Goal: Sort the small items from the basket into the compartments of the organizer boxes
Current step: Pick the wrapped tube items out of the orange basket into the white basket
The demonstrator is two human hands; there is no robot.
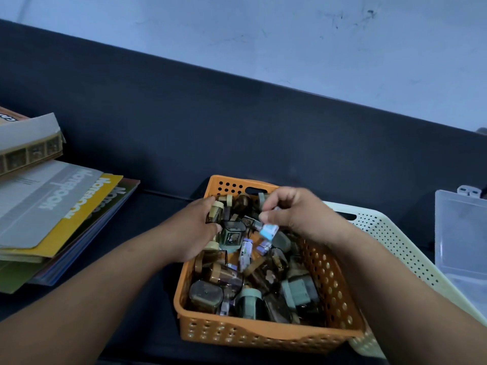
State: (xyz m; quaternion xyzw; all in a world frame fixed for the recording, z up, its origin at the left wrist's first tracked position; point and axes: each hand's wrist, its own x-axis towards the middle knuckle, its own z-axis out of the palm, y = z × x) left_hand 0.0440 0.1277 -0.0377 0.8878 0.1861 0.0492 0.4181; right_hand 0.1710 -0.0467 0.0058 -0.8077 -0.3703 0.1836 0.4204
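An orange perforated basket (266, 335) sits in front of me on a dark surface, full of several small brown jars, pale green lidded containers and tiny boxes. My left hand (193, 230) reaches into its far left part, fingers wrapped around a small brown jar with a beige lid (216, 210). Above the basket's middle, my right hand (297, 214) pinches a small light blue box (268, 231) between thumb and fingers. A clear plastic organizer box (459, 241) lies at the right edge, lid up; its compartments look bare.
A cream perforated basket (395, 246) lies under and right of the orange one. A stack of notebooks (60, 214) with a cardboard box (29, 143) on top fills the left side. A dark padded backrest and a pale wall stand behind.
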